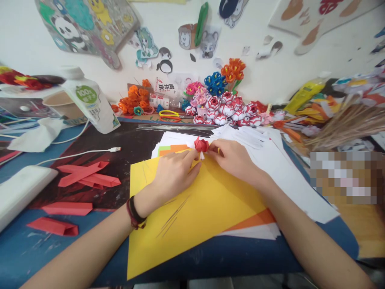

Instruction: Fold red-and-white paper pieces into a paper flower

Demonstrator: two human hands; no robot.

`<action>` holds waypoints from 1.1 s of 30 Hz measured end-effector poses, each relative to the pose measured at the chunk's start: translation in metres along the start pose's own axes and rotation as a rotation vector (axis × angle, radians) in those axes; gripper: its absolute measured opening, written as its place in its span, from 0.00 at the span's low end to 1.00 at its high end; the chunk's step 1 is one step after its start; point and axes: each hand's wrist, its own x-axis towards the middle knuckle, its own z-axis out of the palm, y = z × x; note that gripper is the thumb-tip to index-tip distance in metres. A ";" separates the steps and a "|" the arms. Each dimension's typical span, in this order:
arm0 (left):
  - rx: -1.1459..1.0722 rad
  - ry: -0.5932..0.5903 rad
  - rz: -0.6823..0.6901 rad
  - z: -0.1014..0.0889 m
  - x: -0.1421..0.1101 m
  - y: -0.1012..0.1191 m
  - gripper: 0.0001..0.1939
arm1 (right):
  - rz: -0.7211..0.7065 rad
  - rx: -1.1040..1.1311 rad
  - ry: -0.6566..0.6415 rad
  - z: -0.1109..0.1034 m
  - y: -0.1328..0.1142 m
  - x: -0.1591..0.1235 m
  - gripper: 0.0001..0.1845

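A small red and white paper flower (201, 145) is held between my two hands above a yellow sheet (192, 208). My left hand (177, 170) pinches its left side with thumb and forefinger, and the wrist rests over the sheet. From the right, the fingers of my right hand (230, 156) close on the flower's edge; a ring shows on one finger. White paper sticks out beneath the red petals. Several folded red paper strips (90, 175) lie to the left on the dark mat. Thin dark wires (174, 216) lie on the yellow sheet.
White paper sheets (288, 176) spread at the right. Behind stand finished red-and-white paper flowers (222, 110), orange flowers (134, 100) and a bundle of wires (177, 127). A white bottle (92, 102), a charging cable (116, 149) and a white power strip (27, 192) are at the left.
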 end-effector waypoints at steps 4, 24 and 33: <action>0.035 -0.031 -0.011 0.000 0.000 0.000 0.13 | 0.004 0.040 0.041 0.001 0.002 0.002 0.06; 0.109 0.176 0.036 0.001 0.000 0.000 0.06 | -0.378 0.043 0.429 -0.003 -0.007 -0.003 0.05; 0.122 0.171 0.041 0.001 -0.001 0.000 0.07 | -0.503 -0.033 0.281 0.000 -0.007 -0.005 0.09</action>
